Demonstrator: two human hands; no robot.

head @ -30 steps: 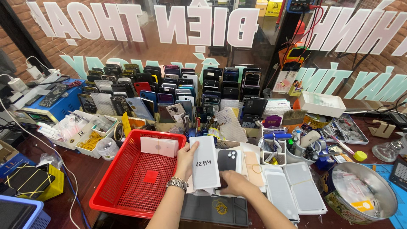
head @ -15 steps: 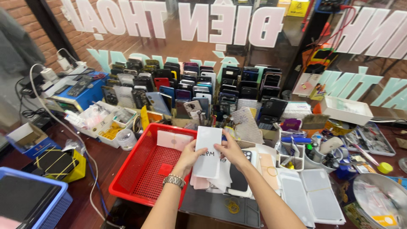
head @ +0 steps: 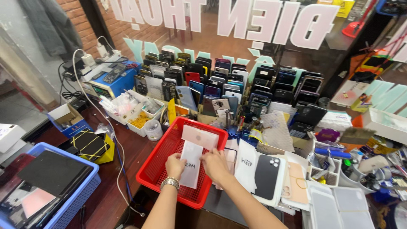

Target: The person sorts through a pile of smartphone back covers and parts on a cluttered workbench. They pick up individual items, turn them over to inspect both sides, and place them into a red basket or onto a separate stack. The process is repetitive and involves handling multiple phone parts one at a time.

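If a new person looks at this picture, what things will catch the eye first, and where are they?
First, the red basket at the centre of the bench, where the left hand and right hand hold a white sleeve over it. Behind it stand crowded rows of phones against the window. A blue crate sits at the lower left.

I'm looking at a phone repair shop: rows of phones (head: 237, 82) stand upright behind a lettered shop window (head: 237, 21), with parts trays (head: 131, 112) crowding the tabletop (head: 123, 169).
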